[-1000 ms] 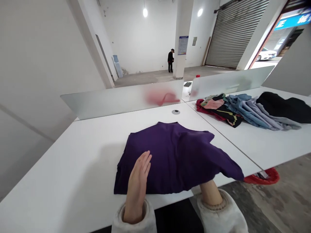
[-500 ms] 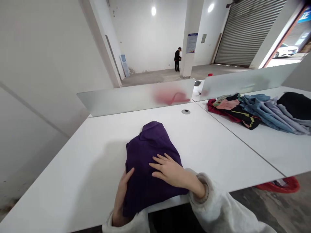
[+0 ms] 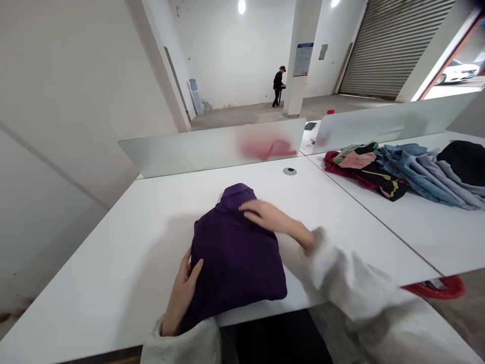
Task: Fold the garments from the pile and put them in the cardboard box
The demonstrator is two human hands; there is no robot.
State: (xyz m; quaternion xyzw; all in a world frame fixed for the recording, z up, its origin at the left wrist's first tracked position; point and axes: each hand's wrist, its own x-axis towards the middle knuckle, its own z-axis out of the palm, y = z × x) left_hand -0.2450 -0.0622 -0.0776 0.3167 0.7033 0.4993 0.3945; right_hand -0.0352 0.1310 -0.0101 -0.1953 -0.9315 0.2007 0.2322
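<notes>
A folded purple garment (image 3: pixel 235 255) lies on the white table (image 3: pixel 113 263) in front of me. My left hand (image 3: pixel 182 293) rests against its near left edge, thumb on the cloth and fingers partly tucked beside it. My right hand (image 3: pixel 265 216) reaches across to the garment's far end near the collar, fingers stretched flat on the fabric and slightly blurred by motion. Both arms wear pale fleece sleeves.
A heap of mixed clothes (image 3: pixel 401 169) lies on the adjoining table to the right. Frosted divider panels (image 3: pixel 197 149) stand along the back edge. A red basket (image 3: pixel 439 288) sits on the floor at the right. A person (image 3: pixel 278 86) stands far back by a pillar.
My right hand folded the garment's right side over, then slid from its middle up to the far collar end. My left hand shifted to the near left edge.
</notes>
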